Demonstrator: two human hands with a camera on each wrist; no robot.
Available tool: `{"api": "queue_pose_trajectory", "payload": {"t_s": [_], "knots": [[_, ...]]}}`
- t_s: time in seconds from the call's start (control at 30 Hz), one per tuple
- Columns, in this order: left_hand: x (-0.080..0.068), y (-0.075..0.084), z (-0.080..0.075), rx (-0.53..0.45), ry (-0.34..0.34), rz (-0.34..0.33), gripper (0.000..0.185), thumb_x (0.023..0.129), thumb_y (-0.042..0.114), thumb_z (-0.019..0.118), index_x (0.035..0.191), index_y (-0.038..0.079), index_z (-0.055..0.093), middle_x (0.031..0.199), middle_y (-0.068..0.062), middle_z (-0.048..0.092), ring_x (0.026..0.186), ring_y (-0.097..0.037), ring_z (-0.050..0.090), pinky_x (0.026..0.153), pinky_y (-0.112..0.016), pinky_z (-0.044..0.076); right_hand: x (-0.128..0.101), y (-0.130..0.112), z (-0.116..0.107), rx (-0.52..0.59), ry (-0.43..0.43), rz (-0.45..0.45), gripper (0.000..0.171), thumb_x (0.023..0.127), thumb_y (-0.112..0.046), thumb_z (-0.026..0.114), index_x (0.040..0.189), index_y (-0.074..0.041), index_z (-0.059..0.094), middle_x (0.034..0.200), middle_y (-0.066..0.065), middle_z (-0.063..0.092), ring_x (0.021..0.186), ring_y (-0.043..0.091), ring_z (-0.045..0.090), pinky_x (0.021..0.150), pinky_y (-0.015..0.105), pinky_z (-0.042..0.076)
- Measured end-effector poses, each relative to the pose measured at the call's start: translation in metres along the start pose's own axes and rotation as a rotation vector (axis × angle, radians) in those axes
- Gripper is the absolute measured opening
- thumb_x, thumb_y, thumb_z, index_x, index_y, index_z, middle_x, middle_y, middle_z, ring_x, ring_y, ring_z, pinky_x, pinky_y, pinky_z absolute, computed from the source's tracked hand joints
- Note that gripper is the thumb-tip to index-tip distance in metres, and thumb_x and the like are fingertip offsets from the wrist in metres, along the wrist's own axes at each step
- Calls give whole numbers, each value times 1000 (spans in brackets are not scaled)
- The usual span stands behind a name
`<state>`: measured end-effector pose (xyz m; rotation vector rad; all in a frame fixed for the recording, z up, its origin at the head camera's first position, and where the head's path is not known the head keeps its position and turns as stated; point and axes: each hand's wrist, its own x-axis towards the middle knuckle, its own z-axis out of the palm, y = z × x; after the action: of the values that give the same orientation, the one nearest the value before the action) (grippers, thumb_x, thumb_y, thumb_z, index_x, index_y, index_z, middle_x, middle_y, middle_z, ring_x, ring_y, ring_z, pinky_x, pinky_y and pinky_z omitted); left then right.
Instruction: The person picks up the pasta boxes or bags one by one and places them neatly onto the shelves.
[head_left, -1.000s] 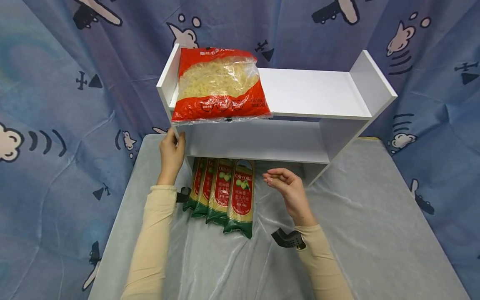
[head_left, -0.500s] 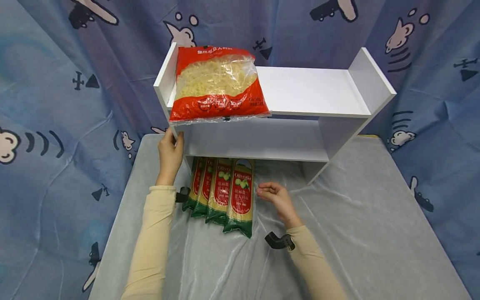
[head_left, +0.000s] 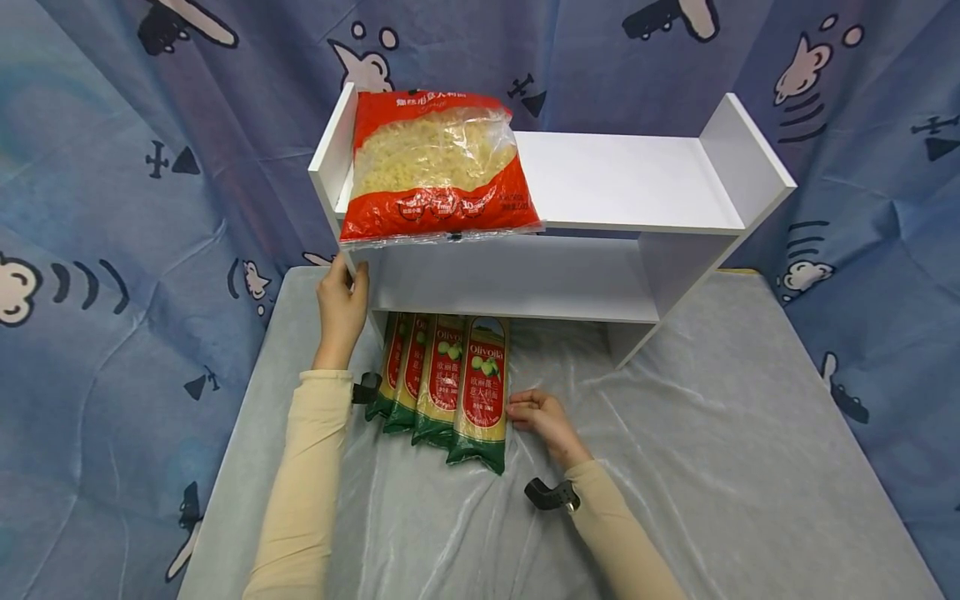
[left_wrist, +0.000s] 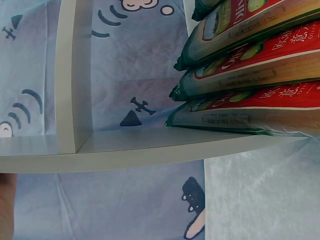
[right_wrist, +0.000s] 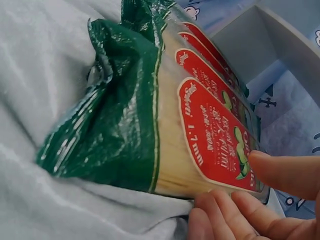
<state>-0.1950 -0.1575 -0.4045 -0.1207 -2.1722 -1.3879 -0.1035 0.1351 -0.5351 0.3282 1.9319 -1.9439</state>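
Observation:
My left hand point(head_left: 341, 315) grips the left side panel of a white shelf unit point(head_left: 517, 279), thumb on the near side; only a sliver of that hand shows in the left wrist view. Several long packs of spaghetti with red labels and green ends lie side by side, overlapping, under the lowest shelf. My right hand point(head_left: 547, 423) is at the right edge of the rightmost spaghetti pack point(head_left: 482, 392). In the right wrist view its thumb point(right_wrist: 285, 172) overlaps the label edge, and the fingertips sit along the pack's lower side.
A red bag of short pasta point(head_left: 442, 171) leans at the left of the top shelf, its lower edge hanging over the front. A grey cloth point(head_left: 720, 442) covers the table. Behind hangs a blue patterned curtain point(head_left: 615, 67).
My right hand has moved left and toward the body, from beside the shelf's lower opening to the rightmost pack's edge. The left hand stays on the side panel.

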Motion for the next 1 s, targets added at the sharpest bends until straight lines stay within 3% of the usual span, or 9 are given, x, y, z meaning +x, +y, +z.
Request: {"api": "queue_pose_trajectory", "payload": {"t_s": [0.23,0.43,0.7,1.0], "knots": [[0,0,1,-18,0,-3,25,94,-1,50,117,-10,58,114,-28,61,110,-38,57,93,-48,46,3,6,0,-29,-5,5,30,86,4,60,111,19,51,96,24,63,74,12,61,69,28,54],[0,1,1,-11,1,-14,24,94,0,51,116,-10,58,113,-29,61,109,-39,58,92,-49,47,3,5,5,-58,37,21,26,85,2,63,105,17,57,89,16,66,73,14,63,68,28,55],[0,2,1,-20,-1,-7,25,95,0,51,117,-9,58,113,-29,61,110,-38,58,92,-49,47,1,-1,12,-153,64,1,25,83,-1,66,100,16,59,85,17,66,71,17,62,68,32,55],[0,0,1,-12,12,-9,23,94,0,51,113,-11,58,107,-31,62,105,-40,60,87,-52,49,7,-4,20,-171,32,39,25,83,-3,66,99,15,60,86,14,64,68,13,59,66,28,54]]}}
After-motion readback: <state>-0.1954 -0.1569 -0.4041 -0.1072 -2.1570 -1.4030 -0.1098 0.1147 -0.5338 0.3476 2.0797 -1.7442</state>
